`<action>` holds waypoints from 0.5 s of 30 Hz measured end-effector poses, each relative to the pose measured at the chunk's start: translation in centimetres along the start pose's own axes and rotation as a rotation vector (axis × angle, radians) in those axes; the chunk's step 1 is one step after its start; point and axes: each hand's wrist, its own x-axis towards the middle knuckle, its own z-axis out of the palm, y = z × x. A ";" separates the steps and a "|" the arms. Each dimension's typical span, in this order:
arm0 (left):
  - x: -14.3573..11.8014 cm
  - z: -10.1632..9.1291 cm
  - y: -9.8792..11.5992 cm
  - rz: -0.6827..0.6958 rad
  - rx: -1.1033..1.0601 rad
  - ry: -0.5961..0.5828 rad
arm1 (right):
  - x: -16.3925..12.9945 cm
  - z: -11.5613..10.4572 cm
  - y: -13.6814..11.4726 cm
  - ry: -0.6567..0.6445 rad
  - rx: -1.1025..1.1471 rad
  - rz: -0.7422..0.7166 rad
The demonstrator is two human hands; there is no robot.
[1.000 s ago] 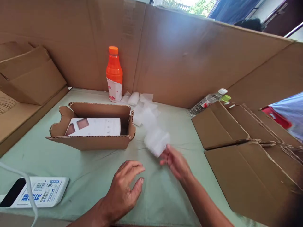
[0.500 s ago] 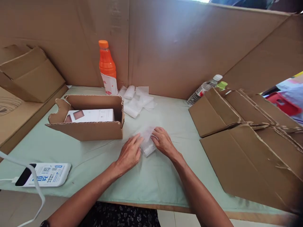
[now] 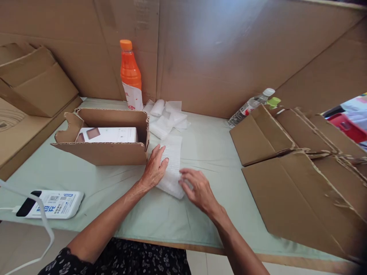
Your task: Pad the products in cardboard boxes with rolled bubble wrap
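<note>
A strip of bubble wrap (image 3: 172, 160) lies spread on the green tabletop, its near end thicker, as if folded or rolled. My left hand (image 3: 155, 168) rests on its left edge with the fingers stretched forward. At the near right edge of the wrap is my right hand (image 3: 196, 187), fingers curved and apart; whether the fingertips touch the wrap I cannot tell. Just left of the wrap stands an open cardboard box (image 3: 100, 154) holding a white box (image 3: 114, 134). Behind the wrap lie several loose pieces of bubble wrap (image 3: 164, 122).
An orange bottle (image 3: 131, 74) stands against the cardboard wall at the back. On the right are several open cardboard boxes (image 3: 292, 198), with a clear bottle (image 3: 248, 109) leaning behind them. A phone-like white device (image 3: 54, 204) with a cable lies front left. Another carton (image 3: 37, 84) is far left.
The bubble wrap, bunched between both hands before, now lies spread out flat away from me. My left hand has moved left and forward; my right hand has come slightly nearer to me.
</note>
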 end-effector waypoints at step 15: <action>-8.8 -0.3 -0.4 0.241 0.373 -0.279 | 18.1 1.6 2.3 0.016 -0.086 0.189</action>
